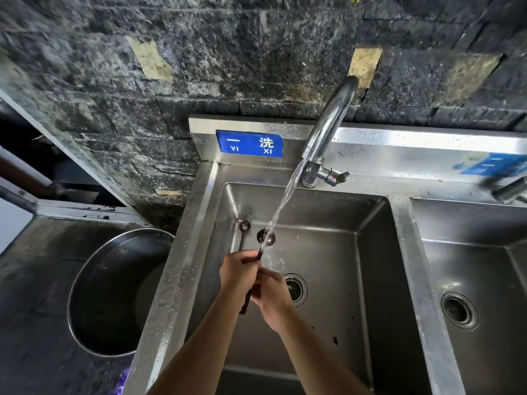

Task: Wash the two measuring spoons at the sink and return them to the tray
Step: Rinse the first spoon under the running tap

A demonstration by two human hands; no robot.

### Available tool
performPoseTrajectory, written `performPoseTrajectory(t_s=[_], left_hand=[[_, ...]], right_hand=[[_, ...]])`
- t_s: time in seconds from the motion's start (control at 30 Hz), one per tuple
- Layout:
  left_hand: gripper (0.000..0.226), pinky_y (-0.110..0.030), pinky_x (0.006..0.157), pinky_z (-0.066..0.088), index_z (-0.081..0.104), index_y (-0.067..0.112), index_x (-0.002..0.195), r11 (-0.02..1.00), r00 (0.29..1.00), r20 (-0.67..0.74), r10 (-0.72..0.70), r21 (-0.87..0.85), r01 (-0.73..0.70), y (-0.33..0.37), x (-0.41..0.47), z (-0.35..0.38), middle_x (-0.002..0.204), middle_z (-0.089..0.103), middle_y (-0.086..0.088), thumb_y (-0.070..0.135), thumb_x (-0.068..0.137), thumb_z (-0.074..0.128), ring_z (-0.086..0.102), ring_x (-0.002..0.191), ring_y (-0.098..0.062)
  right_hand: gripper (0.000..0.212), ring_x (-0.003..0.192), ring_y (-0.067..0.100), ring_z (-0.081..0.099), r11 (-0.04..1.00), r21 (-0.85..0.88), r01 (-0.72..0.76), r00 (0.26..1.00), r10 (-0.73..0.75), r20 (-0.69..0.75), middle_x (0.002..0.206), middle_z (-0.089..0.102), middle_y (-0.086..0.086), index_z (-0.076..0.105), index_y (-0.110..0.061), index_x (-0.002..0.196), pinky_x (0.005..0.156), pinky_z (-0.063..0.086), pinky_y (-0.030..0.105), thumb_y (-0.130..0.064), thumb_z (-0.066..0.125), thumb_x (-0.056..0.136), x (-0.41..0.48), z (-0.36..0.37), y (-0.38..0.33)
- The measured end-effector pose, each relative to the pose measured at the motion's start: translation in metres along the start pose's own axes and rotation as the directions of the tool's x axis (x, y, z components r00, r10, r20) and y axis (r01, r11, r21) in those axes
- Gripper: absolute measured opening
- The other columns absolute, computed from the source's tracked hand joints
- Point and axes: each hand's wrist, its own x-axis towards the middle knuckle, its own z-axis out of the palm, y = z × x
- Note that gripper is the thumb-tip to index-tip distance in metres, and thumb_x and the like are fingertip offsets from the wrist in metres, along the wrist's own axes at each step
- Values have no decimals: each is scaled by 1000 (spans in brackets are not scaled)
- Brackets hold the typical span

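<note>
Two dark measuring spoons stick up out of my hands over the left sink basin (pixel 370 252). One spoon's round bowl (pixel 267 238) is right in the water stream (pixel 285 195). The other spoon's bowl (pixel 244 225) is to its left, outside the stream. My left hand (pixel 238 273) is closed around both handles. My right hand (pixel 271 286) presses against it, fingers curled on the handles lower down. The handles' dark end (pixel 245 306) pokes out below, between my wrists. No tray is in view.
The chrome faucet (pixel 328 132) runs at the sink's back rim, above the drain (pixel 295 289). A second basin with its own drain (pixel 459 310) and tap (pixel 510 191) lies to the right. A large round metal basin (pixel 119 292) sits in the dark counter on the left.
</note>
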Motion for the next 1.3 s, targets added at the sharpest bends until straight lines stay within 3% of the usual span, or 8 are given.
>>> performPoseTrajectory(t_s=[0.23,0.43,0.6,0.73,0.83,1.07,1.23,1.3], left_hand=[[34,-33,95,58,77,23,109,997,993,103,49,-71,-41,11,31,-1,108,77,4,4,90,57,71,99,-10],[34,-31,87,60,79,19,106,975,983,181,31,-223,11,33,53,4,97,79,3,1,91,54,74,92,-12],[43,-26,71,57,81,34,78,974,969,225,105,-221,-54,44,70,11,83,80,10,2,89,55,74,80,-11],[40,-33,79,60,81,39,77,977,968,227,108,-202,-61,46,81,17,87,80,9,7,87,59,76,88,-15],[36,-26,68,54,81,35,80,978,967,237,95,-204,-46,48,86,20,90,81,5,7,86,58,74,81,-14],[22,-20,64,55,81,26,92,978,967,237,93,-206,-43,56,93,28,83,78,9,12,87,64,72,71,-4],[19,-15,44,44,78,30,80,984,970,231,68,-179,-27,52,91,29,65,72,13,13,84,72,62,48,0],[9,-13,36,38,79,21,85,989,972,230,59,-145,-26,45,87,28,59,69,9,14,82,74,55,40,1]], right_hand=[[25,74,18,71,998,66,-11,1000,12,-23,84,75,13,71,4,107,64,57,27,0,47,101,24,3,-27],[23,58,16,67,995,98,9,994,2,-110,72,67,12,67,3,94,51,54,26,1,45,100,44,7,-54],[34,38,11,58,988,154,21,979,11,-202,50,60,7,62,0,75,40,50,22,7,38,97,52,8,-71],[29,48,15,65,988,148,31,981,-2,-193,56,66,8,66,2,83,54,57,33,4,42,99,53,8,-78],[29,58,22,64,988,152,34,981,-4,-192,64,66,11,68,2,85,62,56,38,1,43,100,55,7,-80],[29,49,16,61,992,106,74,971,-47,-234,62,62,10,66,1,82,53,53,32,-1,44,101,53,10,-92],[30,67,22,62,990,-27,140,966,-142,-216,72,65,13,68,2,83,74,56,39,4,42,98,38,13,-80],[28,64,20,59,987,-43,155,963,-160,-217,70,64,11,69,3,87,66,53,32,3,43,98,29,15,-68]])
